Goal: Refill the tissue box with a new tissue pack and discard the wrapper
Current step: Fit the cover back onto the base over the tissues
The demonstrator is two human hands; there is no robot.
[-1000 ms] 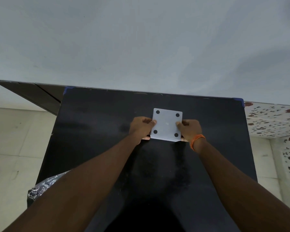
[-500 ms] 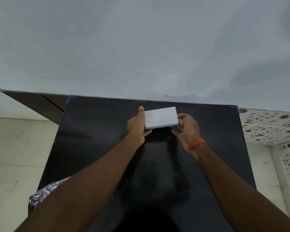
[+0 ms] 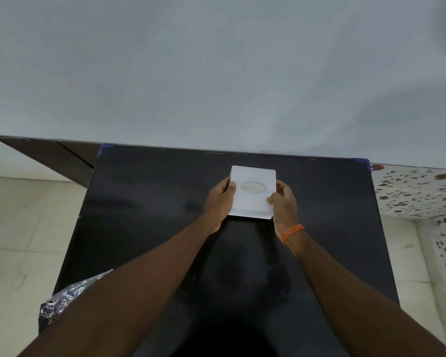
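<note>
Clamped between our left hand [image 3: 220, 199] and right hand [image 3: 283, 202], the white tissue box [image 3: 252, 194] is gripped by its two side walls, oval opening facing up, probably so we can set it square and check the slot. Nearest us, a patterned bundle [image 3: 70, 295] hangs over the desk's [image 3: 152, 228] near left corner; we cannot tell whether it is the wrapper. Farther on, the box sits toward the far edge, midway between the far corners.
</note>
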